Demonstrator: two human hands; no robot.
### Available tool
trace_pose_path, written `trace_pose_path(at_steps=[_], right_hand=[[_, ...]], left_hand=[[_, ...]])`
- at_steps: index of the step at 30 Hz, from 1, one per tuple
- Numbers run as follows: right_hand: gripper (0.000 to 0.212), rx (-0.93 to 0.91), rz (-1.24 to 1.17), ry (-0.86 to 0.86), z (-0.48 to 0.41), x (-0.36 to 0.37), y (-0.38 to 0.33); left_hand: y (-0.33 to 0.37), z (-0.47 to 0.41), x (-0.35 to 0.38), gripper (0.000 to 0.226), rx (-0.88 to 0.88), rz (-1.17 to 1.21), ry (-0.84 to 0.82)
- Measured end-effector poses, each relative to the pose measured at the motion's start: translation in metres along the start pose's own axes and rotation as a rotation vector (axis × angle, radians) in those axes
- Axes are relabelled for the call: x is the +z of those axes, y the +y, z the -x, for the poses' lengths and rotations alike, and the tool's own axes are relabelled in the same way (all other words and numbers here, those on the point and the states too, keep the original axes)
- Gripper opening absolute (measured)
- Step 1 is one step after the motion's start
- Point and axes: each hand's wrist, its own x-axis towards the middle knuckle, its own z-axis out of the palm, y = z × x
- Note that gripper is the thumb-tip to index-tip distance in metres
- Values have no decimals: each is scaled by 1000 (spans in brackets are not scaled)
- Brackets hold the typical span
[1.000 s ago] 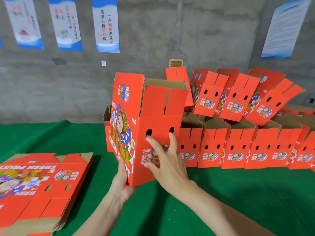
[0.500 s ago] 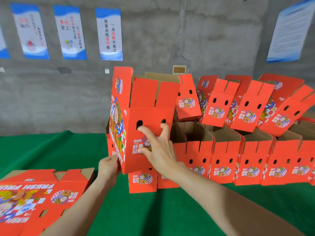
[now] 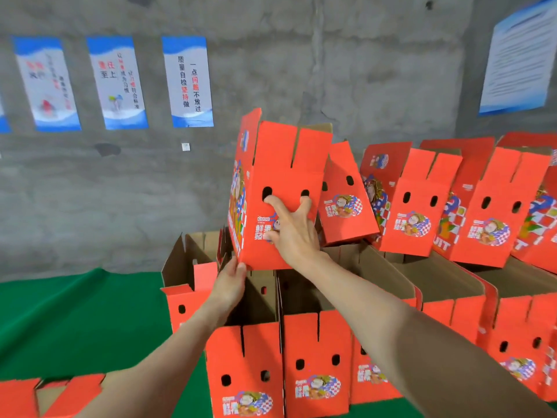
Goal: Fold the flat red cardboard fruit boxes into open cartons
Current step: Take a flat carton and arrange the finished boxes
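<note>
Gripping carton, left hand, fingers hidden; right hand half-covers label.

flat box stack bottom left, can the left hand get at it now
Probably, but not yet: the left hand holds the lower corner of the raised carton. The flat box stack lies close by that forearm, nothing between.

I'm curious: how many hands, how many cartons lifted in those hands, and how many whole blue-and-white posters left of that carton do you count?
Hands: 2, the left hand and the right hand
Cartons held up: 1, the lifted carton
Wall sheets: 3, the whole posters
Total: 6
</note>
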Motion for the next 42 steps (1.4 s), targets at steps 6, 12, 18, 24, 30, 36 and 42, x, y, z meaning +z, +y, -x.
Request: trace_pose_path(at_steps=[6, 12, 18, 24, 30, 36, 42], right_hand=[[67, 44, 128, -41, -50, 54, 54], [62, 53, 183, -50, -70, 63, 94], [68, 75, 358, -39, -86, 45, 112], [91, 168, 351, -112, -74, 67, 101], [89, 97, 345, -197, -56, 83, 96], [75, 191, 279, -372, -42, 95, 99], [71, 153, 314, -402, -34, 95, 89]], left_hand=[[-37, -20, 32, 61, 148, -493, -314], [-52, -18, 43, 44, 205, -438, -455], [-58, -18, 43, 42, 230, -426, -414], [-61, -17, 41, 44, 193, -420, -422], [-61, -18, 42, 44, 186, -448, -412], [-62, -17, 43, 44, 182, -470, -406], [-62, -17, 44, 45, 180, -495, -397]])
